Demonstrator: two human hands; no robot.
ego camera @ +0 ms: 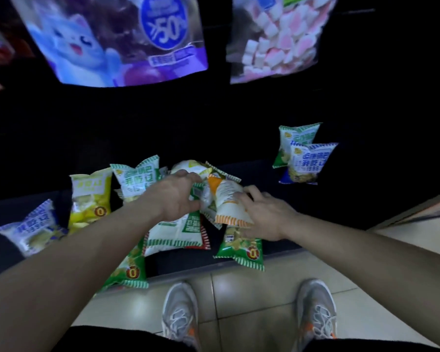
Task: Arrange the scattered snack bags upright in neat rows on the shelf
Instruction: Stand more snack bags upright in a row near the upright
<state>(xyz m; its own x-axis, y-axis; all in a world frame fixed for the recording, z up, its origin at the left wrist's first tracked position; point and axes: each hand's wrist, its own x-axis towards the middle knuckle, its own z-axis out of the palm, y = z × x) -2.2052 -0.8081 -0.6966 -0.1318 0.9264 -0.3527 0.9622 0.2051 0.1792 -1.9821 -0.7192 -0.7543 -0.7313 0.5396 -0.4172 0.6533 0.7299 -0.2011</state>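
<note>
blue bag [31, 227]: far left on the shelf [178, 262], leaning back, not in a row.
yellow bag [90, 196]: just right of it, roughly upright, tilted.
green-top bag [137, 181]: next along, standing, partly behind the left forearm.
front green bag [130, 270]: lying flat, overhanging the shelf's front edge.
left hand [178, 196]: fingers curled over the top of the pile [175, 232], thumb pressed into its side; it grips bags there.
pile: mid-shelf, several bags flat and overlapping, a large white-and-green one lowest.
orange bag [229, 201]: on top of the pile, tilted, between the two hands.
right hand [262, 214]: laid against the orange bag's right side; thumb hidden, so a true grip cannot be told.
second green bag [241, 247]: flat at the front edge, below the right hand.
upright pair [305, 158]: far right at the back, standing, one overlapping the other.
step in hand: judged as gathering the pile's bags for standing up.
next move: lift the orange bag clear and stand it in line. support its base, since a puffed bag is likely to topple.
</note>
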